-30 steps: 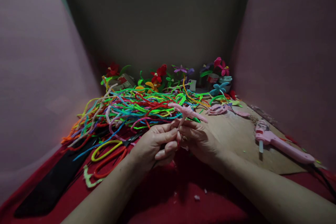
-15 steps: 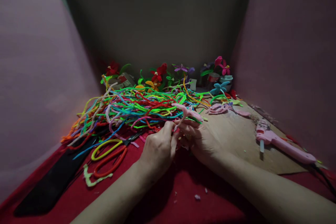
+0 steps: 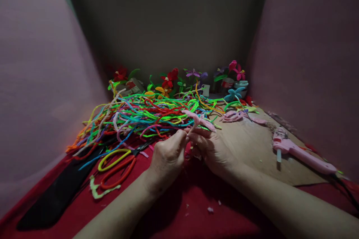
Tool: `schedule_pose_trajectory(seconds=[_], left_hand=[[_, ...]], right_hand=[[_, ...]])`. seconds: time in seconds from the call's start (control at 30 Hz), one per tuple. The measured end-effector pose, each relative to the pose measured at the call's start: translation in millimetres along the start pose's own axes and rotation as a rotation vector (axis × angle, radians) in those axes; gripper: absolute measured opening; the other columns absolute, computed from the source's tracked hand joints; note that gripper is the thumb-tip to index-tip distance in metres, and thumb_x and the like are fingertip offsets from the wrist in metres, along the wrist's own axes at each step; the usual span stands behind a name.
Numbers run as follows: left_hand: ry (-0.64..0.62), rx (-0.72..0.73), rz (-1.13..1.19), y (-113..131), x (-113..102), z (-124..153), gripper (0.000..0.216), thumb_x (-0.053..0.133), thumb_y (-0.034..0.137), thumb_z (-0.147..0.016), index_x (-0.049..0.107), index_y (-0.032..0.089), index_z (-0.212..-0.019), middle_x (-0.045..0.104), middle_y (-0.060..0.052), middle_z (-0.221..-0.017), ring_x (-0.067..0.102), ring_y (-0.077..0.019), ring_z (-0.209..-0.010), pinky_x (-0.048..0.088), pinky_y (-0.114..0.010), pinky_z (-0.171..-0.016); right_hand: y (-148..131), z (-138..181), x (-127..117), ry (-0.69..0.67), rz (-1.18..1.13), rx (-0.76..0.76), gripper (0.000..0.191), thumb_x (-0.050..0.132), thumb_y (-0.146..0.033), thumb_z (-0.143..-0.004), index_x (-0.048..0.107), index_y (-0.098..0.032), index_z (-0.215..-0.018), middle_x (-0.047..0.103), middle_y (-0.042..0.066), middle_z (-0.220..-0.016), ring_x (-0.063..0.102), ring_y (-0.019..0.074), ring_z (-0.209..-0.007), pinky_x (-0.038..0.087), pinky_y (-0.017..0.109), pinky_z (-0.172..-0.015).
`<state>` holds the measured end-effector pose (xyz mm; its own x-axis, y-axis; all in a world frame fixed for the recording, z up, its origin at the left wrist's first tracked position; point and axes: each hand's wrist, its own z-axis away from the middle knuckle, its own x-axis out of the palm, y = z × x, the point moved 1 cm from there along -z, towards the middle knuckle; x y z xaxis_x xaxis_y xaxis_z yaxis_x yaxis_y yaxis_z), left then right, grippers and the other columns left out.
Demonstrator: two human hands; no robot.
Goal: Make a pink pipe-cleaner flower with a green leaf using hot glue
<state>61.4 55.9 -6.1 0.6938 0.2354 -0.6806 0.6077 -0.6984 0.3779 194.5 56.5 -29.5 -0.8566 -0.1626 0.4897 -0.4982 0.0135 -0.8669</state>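
While fingertips meet, both hands, left hand (image 3: 167, 155) and right hand (image 3: 214, 147), pinch the pink pipe-cleaner flower (image 3: 199, 119).

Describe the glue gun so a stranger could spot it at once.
Start at the brown board, right of the red cloth. Near its right edge, beyond the right hand, lies the pink glue gun. It is the only smooth, hard thing there; its pink neighbours are fuzzy pipe cleaners.
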Motion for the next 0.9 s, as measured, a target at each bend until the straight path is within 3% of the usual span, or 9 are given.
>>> schedule_pose_trajectory(seconds=[0.2, 0.33, 0.57, 0.8, 0.9], left_hand=[[-0.036, -0.254, 0.24, 3.4, -5.1, -3.9, 0.017, 0.044, 0.023, -0.085, 0.051, 0.019, -0.07, 0.044, 0.006, -0.054, 0.038, -0.0071, -0.048, 0.033, -0.017, -0.049], [-0.087, -0.391, 0.445, 5.6, -6.1, -6.4, 0.018, 0.049, 0.028, -0.083, 0.054, 0.017, -0.07, 0.04, 0.006, -0.053, 0.033, -0.0063, -0.047, 0.029, -0.017, -0.045], [-0.209, -0.678, 0.856, 11.3, -8.9, -10.9, 0.023, 0.055, 0.034, -0.08, 0.049, 0.017, -0.067, 0.042, 0.008, -0.045, 0.031, -0.0028, -0.034, 0.022, -0.015, -0.034], [-0.367, -0.799, 1.294, 5.7, -7.9, -11.9, 0.018, 0.058, 0.034, -0.079, 0.054, 0.016, -0.078, 0.043, 0.01, -0.044, 0.018, 0.0004, -0.027, 0.02, -0.013, -0.028], [-0.412, -0.804, 1.269, 3.5, -6.3, -11.8, 0.021, 0.057, 0.037, -0.079, 0.053, 0.016, -0.077, 0.042, 0.009, -0.045, 0.019, -0.0003, -0.028, 0.022, -0.014, -0.029]], right_hand=[[-4.0, 0.9, 0.3, -0.048, 0.028, 0.009, 0.024, 0.071, -0.032, -0.07, 0.069, -0.02, -0.091, 0.05, -0.003, -0.059, 0.029, 0.0056, -0.045, 0.022, 0.022, -0.042], [-2.5, -0.5, -2.3, -0.02, 0.022, -0.003, 0.02, 0.07, -0.031, -0.071, 0.069, -0.019, -0.087, 0.047, -0.005, -0.053, 0.031, 0.0057, -0.042, 0.022, 0.022, -0.039], [-1.7, -3.2, -3.7, -0.03, -0.021, -0.004, 0.014, 0.071, -0.028, -0.07, 0.067, -0.02, -0.081, 0.05, -0.004, -0.06, 0.035, 0.0052, -0.043, 0.025, 0.022, -0.039], [-1.2, -5.2, -2.2, -0.124, -0.07, 0.047, 0.014, 0.067, -0.028, -0.074, 0.065, -0.019, -0.084, 0.051, -0.004, -0.063, 0.038, 0.0053, -0.047, 0.032, 0.021, -0.045], [0.7, -5.4, -2.8, -0.115, -0.091, 0.0, 0.009, 0.067, -0.023, -0.073, 0.062, -0.019, -0.081, 0.052, -0.004, -0.064, 0.039, 0.0049, -0.046, 0.032, 0.02, -0.044]])
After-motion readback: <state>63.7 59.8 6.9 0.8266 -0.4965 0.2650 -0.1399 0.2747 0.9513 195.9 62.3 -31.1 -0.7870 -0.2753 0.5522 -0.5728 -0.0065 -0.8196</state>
